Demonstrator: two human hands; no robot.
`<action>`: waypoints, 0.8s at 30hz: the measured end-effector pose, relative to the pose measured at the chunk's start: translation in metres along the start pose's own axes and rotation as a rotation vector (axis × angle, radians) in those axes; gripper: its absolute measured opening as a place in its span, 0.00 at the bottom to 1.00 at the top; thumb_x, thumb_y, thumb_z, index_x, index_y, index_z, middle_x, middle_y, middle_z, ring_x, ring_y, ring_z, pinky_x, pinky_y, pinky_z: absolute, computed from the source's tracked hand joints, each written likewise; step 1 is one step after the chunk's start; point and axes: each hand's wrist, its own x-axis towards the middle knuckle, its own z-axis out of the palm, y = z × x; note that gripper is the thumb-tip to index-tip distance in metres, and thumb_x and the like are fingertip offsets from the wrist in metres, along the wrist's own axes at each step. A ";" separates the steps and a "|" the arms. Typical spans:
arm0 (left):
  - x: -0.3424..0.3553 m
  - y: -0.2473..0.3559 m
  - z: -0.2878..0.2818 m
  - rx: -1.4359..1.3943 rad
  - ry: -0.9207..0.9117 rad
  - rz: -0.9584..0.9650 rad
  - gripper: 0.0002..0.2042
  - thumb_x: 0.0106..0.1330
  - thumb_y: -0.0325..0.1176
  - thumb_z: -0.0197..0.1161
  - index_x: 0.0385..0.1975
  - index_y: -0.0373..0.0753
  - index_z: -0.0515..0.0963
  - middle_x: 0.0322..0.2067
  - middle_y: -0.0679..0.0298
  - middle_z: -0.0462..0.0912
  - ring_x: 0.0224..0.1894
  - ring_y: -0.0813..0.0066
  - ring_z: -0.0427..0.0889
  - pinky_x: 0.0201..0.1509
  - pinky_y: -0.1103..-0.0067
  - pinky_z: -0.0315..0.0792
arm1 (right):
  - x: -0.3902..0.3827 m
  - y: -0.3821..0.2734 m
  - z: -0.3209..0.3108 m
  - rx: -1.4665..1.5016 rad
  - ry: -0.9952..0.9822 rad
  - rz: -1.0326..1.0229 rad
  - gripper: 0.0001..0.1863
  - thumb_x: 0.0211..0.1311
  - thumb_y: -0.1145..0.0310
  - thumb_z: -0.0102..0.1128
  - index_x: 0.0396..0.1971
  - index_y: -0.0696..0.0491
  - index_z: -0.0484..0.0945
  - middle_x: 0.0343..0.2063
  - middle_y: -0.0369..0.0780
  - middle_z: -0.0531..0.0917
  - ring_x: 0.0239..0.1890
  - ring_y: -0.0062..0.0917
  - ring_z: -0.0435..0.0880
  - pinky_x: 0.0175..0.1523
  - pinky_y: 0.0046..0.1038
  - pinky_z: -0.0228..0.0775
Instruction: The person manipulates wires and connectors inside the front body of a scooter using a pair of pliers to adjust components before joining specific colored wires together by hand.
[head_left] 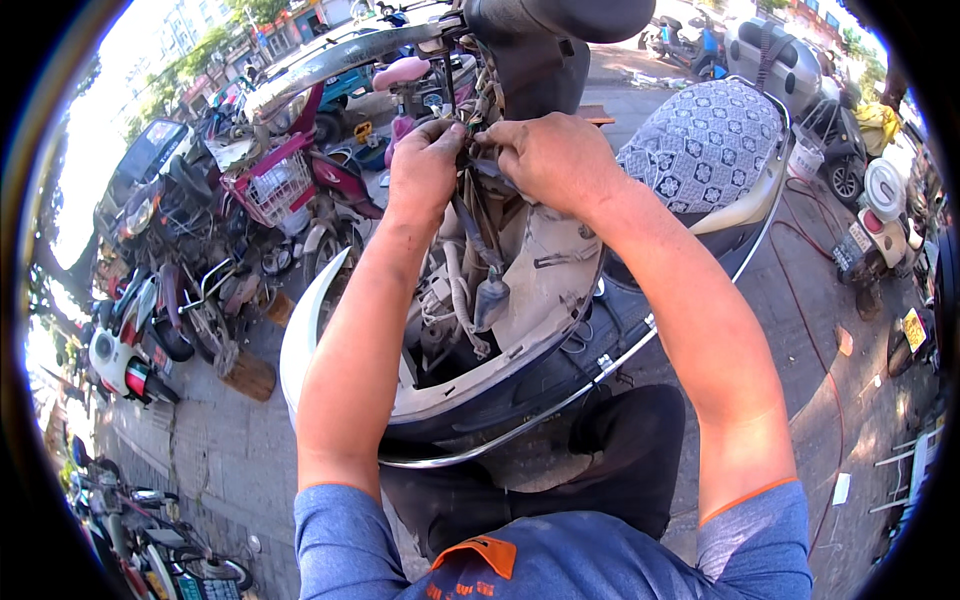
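Both my hands work close together at the stripped front of a scooter, among a bundle of dark wires. My left hand is closed, thumb and fingers pinching the wires near the top of the bundle. Just to its right, my right hand is closed too, its forefinger and thumb pinched at the same wires. The exact wire between the fingertips is too small to make out. Below my hands, the scooter's open body shows dusty panels, a hanging cable with a grey boot, and more cables inside.
The scooter's patterned seat cover is at the right, and its dark front part rises just beyond my hands. Parked scooters and a pink bike basket crowd the left. A red hose runs over the pavement at right.
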 end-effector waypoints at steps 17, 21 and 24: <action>-0.018 0.035 -0.002 -0.386 -0.035 -0.265 0.13 0.73 0.23 0.63 0.55 0.29 0.83 0.45 0.57 0.88 0.42 0.72 0.88 0.50 0.76 0.80 | -0.004 0.007 0.008 -0.005 0.064 -0.012 0.16 0.69 0.60 0.58 0.51 0.36 0.92 0.34 0.43 0.92 0.39 0.43 0.92 0.46 0.45 0.85; -0.019 0.038 -0.012 -0.194 -0.059 -0.182 0.16 0.66 0.20 0.65 0.54 0.28 0.82 0.44 0.58 0.88 0.42 0.71 0.88 0.50 0.77 0.81 | -0.002 0.000 0.001 -0.060 0.115 -0.058 0.15 0.69 0.60 0.58 0.47 0.43 0.91 0.34 0.45 0.92 0.39 0.44 0.92 0.46 0.45 0.84; -0.015 0.045 -0.011 0.084 0.065 -0.015 0.14 0.63 0.22 0.68 0.49 0.29 0.84 0.40 0.62 0.87 0.39 0.74 0.85 0.46 0.77 0.79 | 0.001 -0.014 -0.003 -0.083 0.198 -0.091 0.14 0.68 0.61 0.59 0.42 0.49 0.91 0.34 0.47 0.91 0.39 0.46 0.91 0.46 0.46 0.84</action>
